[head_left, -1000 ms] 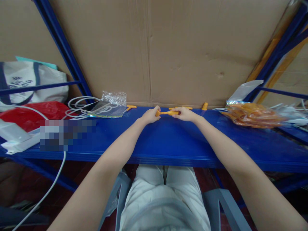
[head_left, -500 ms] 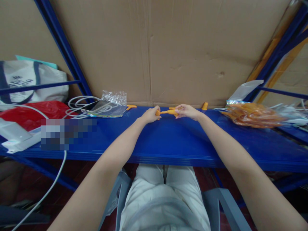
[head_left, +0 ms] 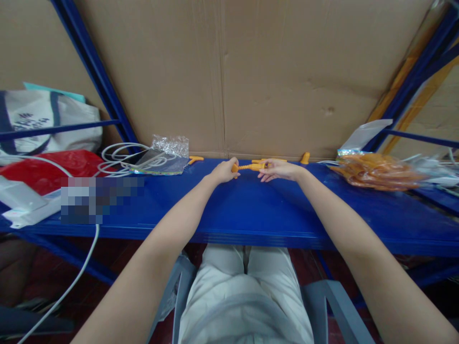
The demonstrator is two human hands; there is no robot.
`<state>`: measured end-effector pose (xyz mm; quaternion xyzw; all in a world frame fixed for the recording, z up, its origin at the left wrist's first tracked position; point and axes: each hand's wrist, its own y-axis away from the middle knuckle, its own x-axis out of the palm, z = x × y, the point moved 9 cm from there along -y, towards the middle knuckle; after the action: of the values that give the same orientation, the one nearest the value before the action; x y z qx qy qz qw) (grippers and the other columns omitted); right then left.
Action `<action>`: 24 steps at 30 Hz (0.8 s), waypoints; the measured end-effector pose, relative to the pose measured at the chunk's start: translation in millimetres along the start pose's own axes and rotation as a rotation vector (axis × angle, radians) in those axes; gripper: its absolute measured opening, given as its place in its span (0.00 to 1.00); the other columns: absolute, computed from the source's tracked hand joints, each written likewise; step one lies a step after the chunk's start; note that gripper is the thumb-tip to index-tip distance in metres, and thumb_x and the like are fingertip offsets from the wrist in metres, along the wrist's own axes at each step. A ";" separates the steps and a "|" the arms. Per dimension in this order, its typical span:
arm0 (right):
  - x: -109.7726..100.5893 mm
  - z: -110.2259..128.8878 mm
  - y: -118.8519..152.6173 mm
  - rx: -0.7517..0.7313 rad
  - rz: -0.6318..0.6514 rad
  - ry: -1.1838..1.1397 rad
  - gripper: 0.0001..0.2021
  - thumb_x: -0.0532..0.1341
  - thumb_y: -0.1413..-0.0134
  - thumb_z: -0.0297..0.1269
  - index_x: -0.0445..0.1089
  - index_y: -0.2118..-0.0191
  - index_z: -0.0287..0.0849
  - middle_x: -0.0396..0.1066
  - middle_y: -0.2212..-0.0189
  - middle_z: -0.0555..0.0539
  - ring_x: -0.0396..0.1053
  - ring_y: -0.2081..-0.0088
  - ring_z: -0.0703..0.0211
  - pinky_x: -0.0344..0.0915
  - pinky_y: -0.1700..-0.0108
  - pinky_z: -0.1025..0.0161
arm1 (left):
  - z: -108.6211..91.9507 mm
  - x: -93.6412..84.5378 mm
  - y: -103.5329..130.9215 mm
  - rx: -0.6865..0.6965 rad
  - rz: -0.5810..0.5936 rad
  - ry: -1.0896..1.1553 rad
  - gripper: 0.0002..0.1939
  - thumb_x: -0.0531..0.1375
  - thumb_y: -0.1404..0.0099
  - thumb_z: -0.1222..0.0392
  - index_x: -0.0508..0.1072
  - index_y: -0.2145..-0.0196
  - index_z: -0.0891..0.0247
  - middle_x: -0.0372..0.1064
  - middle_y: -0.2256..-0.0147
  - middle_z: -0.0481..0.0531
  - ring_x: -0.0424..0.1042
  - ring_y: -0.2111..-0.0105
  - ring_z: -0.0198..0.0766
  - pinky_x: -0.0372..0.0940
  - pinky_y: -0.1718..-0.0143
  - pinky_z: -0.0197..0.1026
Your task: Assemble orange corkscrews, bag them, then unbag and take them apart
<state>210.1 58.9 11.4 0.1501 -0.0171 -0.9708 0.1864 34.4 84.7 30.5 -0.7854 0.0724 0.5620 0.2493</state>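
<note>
An orange plastic screw-like part (head_left: pixel 245 167) with a ribbed shaft spans the gap between my hands, lying roughly level just over the table. My left hand (head_left: pixel 225 172) is closed around its wider left end. At the thicker right end, my right hand (head_left: pixel 278 169) pinches the part, with some fingers stretched out below it. Partly hidden behind the right hand is another long orange piece (head_left: pixel 281 160). An orange T-shaped piece (head_left: pixel 196 158) lies left of my left hand, and a small orange cone-like piece (head_left: pixel 305 158) stands right of my right hand.
The blue table (head_left: pixel 251 210) backs onto a cardboard wall (head_left: pixel 229 81). On the left are a clear plastic bag (head_left: pixel 163 160), white cables, a red bag (head_left: pixel 53 167) and a white power strip (head_left: pixel 32 205). Bagged orange parts (head_left: pixel 380 169) lie on the right.
The fingers of my right hand have shifted around the part's right end, some now stretching lower. My left hand stays nearly still.
</note>
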 end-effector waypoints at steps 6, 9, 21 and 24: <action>-0.1 -4.5 -5.9 0.011 0.006 0.010 0.13 0.59 0.34 0.44 0.66 0.52 0.40 0.79 0.68 0.44 0.76 0.74 0.63 0.74 0.68 0.68 | 1.5 -0.3 -0.4 -0.006 -0.012 0.016 0.18 0.67 0.40 0.60 0.68 0.54 0.59 0.76 0.62 0.54 0.76 0.60 0.45 0.66 0.59 0.42; 2.9 -5.0 -6.0 0.038 -0.011 0.038 0.21 0.53 0.32 0.53 0.66 0.50 0.39 0.79 0.72 0.44 0.75 0.76 0.63 0.71 0.73 0.69 | 1.3 -0.5 -0.3 -0.004 -0.006 0.011 0.18 0.67 0.40 0.60 0.68 0.54 0.59 0.76 0.62 0.53 0.76 0.60 0.44 0.66 0.59 0.41; -2.5 -5.5 -3.2 0.065 -0.074 0.110 0.24 0.53 0.37 0.61 0.68 0.64 0.41 0.76 0.76 0.43 0.70 0.79 0.62 0.66 0.78 0.69 | 2.6 -0.6 -0.8 -0.002 -0.004 0.041 0.18 0.67 0.41 0.60 0.68 0.55 0.58 0.76 0.64 0.51 0.76 0.61 0.43 0.66 0.59 0.41; -2.2 -1.9 -1.9 0.030 -0.044 0.092 0.16 0.62 0.39 0.52 0.66 0.59 0.43 0.77 0.73 0.46 0.72 0.77 0.63 0.67 0.76 0.70 | 3.6 -0.3 -1.2 -0.005 -0.006 0.063 0.18 0.67 0.41 0.60 0.68 0.55 0.58 0.76 0.64 0.51 0.75 0.61 0.43 0.66 0.59 0.41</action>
<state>212.0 61.5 10.1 0.1977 -0.0195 -0.9663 0.1635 31.7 87.4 30.3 -0.8036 0.0766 0.5363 0.2465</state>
